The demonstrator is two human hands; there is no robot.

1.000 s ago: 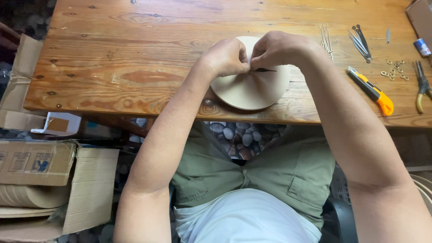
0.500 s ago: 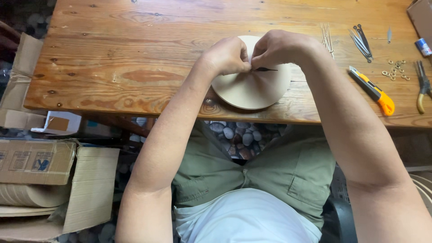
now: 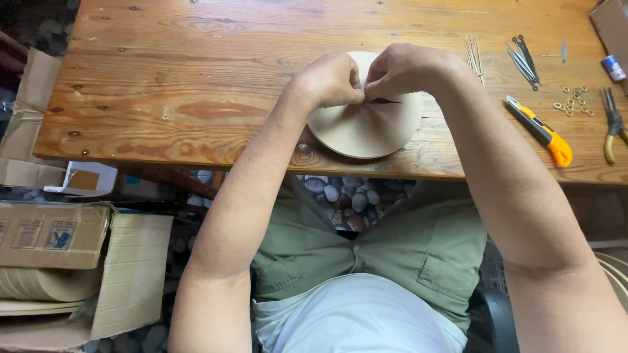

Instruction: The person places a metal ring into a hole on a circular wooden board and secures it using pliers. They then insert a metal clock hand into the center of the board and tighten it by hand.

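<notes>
— What are the hands doing?

— Both are bunched over the middle of a round wooden disc (image 3: 366, 127). The left hand (image 3: 330, 80) has its fingers curled in and pinched tight at the disc's centre; what it grips is hidden under the knuckles. The right hand (image 3: 405, 68) is closed the same way, fingertips meeting the left's, and a thin black pointer (image 3: 384, 101) sticks out from under it, lying flat on the disc.

— And where's the disc?

— On the wooden table (image 3: 196, 78), at the near edge, just in front of the person.

— Anything else around?

— Off to the right, well apart from the disc: an orange utility knife (image 3: 541, 131), a scatter of small metal rings (image 3: 572, 104), some thin dark metal strips (image 3: 523, 62) and pliers (image 3: 613, 124) at the table's far right. On the floor to the left sit cardboard boxes (image 3: 52, 235).
</notes>
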